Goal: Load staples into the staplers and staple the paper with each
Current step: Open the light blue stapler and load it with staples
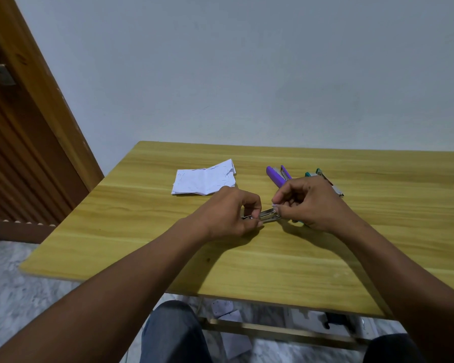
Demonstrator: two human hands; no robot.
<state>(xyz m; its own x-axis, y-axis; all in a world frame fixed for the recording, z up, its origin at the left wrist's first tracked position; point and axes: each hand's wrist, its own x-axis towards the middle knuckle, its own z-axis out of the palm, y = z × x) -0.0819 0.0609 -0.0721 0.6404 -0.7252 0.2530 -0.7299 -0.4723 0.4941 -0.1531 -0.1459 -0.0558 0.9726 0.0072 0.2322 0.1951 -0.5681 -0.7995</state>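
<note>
Loading stage: silver metal stapler pinched between left hand and right hand; purple plastic stapler, folded white paper waiting at twelve o'clock.

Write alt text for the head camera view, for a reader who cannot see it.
Two bare hands meet over a wooden table: the left hand holds a small metal stapler while the right hand pinches at its front end. Behind them lie a folded stack of white paper, a purple stapler and a green stapler, partly hidden by the right hand.
</note>
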